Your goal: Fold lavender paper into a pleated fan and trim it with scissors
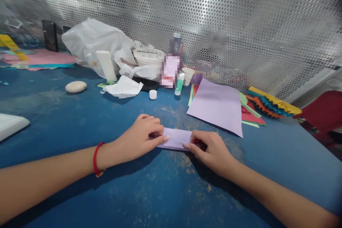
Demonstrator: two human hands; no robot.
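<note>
A folded strip of purple paper (176, 138) lies on the blue table between my hands. My left hand (144, 135) grips its left end, thumb on top and fingers curled behind. At the other end my right hand (210, 149) pinches the strip, its thumb along the near edge. A red cord bracelet (98, 159) circles my left wrist. Beyond my right hand rests a flat sheet of purple paper (217, 105) on several coloured sheets. A glue stick (179, 84) stands behind the strip, with a white cap (153, 94) to its left.
Along the perforated metal wall (149, 3) stand a white plastic bag (93, 39), a paper cup (187, 76) and a bottle (175, 44). Pleated paper (275, 101) sits at the right. A whitish oval object (76, 86) and crumpled white paper (124, 87) lie left of centre.
</note>
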